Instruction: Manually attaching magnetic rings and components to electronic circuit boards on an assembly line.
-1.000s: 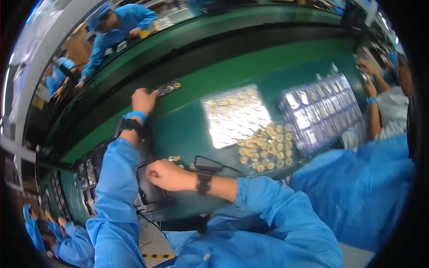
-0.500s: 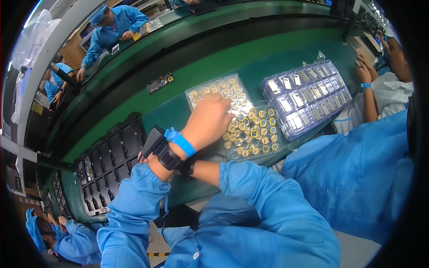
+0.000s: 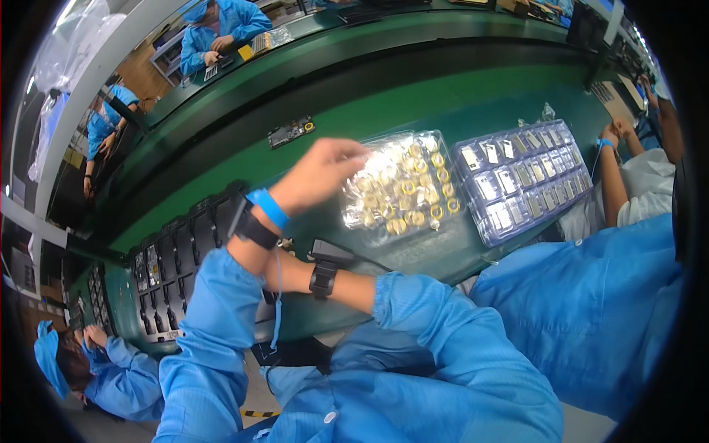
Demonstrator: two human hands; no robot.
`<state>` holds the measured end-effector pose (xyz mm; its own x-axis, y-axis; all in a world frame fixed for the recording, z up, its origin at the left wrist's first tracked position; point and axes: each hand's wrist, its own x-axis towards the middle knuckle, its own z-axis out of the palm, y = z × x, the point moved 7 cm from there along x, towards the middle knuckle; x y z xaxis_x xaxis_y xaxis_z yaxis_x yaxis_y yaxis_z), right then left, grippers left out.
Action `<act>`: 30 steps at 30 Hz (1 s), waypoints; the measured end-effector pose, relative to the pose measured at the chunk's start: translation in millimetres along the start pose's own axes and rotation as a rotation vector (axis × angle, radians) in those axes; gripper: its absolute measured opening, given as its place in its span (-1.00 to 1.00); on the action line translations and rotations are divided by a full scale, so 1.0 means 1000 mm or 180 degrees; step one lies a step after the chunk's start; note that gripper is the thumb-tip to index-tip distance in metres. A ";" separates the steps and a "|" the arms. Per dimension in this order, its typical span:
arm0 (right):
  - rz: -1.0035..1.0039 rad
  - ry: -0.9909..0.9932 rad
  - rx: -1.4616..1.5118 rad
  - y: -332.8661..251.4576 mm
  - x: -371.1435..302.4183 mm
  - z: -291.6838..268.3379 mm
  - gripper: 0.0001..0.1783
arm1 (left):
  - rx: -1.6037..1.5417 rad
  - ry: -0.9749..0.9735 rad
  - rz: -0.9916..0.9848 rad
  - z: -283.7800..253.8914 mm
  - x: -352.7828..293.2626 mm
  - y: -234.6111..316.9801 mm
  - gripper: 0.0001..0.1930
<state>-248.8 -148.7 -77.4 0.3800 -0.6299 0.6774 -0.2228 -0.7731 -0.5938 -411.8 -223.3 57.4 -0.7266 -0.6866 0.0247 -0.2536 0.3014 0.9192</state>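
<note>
My left hand (image 3: pixel 325 171) hovers over the left edge of a clear plastic tray (image 3: pixel 380 235), its fingers stretched toward it; I see nothing between them. The tray holds many small gold round parts, several with yellow rings, and overlaps another clear tray (image 3: pixel 436 137) beyond it; glare hides part of the contents. My right arm passes beneath my left wrist, so only the back end of my right hand (image 3: pixel 279 272) shows. Its fingers are mostly hidden behind my left forearm. Small metallic bits (image 3: pixel 285 242) show beside it, too small to name.
A black compartment tray (image 3: pixel 177 258) with some circuit boards lies left. A purple-tinted tray (image 3: pixel 509 184) of flat metallic parts lies right. Beyond my left hand is a circuit board (image 3: pixel 291 132). A co-worker's blue sleeve (image 3: pixel 546 295) is close on the right.
My left hand has drawn left, off the middle of the trays. The nearer clear tray has moved away from me and now overlaps the farther one. The view has shifted slightly.
</note>
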 end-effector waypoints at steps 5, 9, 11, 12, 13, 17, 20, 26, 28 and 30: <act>0.1621 -0.1955 0.0008 -0.065 0.008 -0.081 -0.65 | -0.0596 -0.0224 -0.0424 -0.056 0.019 -0.026 -0.69; 0.1075 -0.0924 0.0389 -0.119 -0.008 -0.193 -0.70 | -0.0403 -0.0332 -0.0442 -0.062 0.027 -0.051 -0.70; 0.1937 0.0063 0.0572 -0.113 -0.028 -0.270 -0.77 | -0.0244 -0.0247 -0.0466 -0.060 0.025 -0.049 -0.70; 0.2563 0.0768 -0.0005 -0.101 -0.046 -0.309 -0.77 | -0.0030 -0.0163 -0.0506 -0.061 0.020 -0.051 -0.69; 0.2448 0.1532 -0.0438 -0.088 -0.065 -0.348 -0.73 | 0.0077 -0.0101 -0.0415 -0.058 0.023 -0.048 -0.69; 0.2288 0.1713 -0.1214 -0.041 -0.106 -0.385 -0.60 | 0.0767 0.0258 0.0025 -0.054 0.033 -0.043 -0.70; 0.2452 0.1560 -0.0748 -0.016 -0.113 -0.362 -0.43 | 0.1219 0.0619 0.0133 -0.043 0.033 -0.038 -0.71; 0.2653 0.1688 0.0277 0.001 -0.104 -0.338 -0.41 | 0.0504 0.1955 -0.0186 -0.034 0.002 -0.070 -0.44; 0.2718 0.1751 0.0266 0.007 -0.106 -0.335 -0.42 | -0.0394 0.1715 -0.0479 -0.026 -0.003 -0.085 -0.27; 0.2641 0.1764 0.0320 0.014 -0.109 -0.333 -0.42 | -0.1134 0.1884 -0.0692 -0.013 -0.016 -0.090 -0.25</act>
<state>-592.4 -115.7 -14.7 -0.3387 -0.9327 0.1238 -0.1410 -0.0797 -0.9868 -369.2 -248.2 -20.8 -0.1903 -0.9801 -0.0572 -0.0562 -0.0473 0.9973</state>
